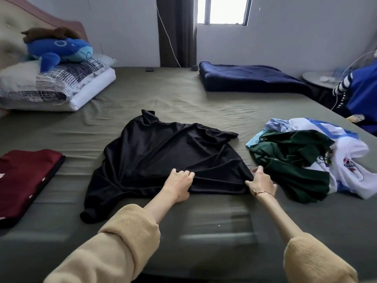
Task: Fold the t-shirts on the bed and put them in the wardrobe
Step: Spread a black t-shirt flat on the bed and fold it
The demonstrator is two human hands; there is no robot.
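The black t-shirt (163,152) lies spread but rumpled in the middle of the bed (204,221), and both hands grip its near hem: the left hand (180,185) bunches the fabric at the middle of that edge, and the right hand (262,181) pinches the right corner, probably to pull the cloth flat before folding. A folded maroon t-shirt (26,176) sits apart at the near left, seemingly set aside as done. The tangled heap of green and white t-shirts (306,156) waits just right of the black one, within reach for later turns; no wardrobe is in view.
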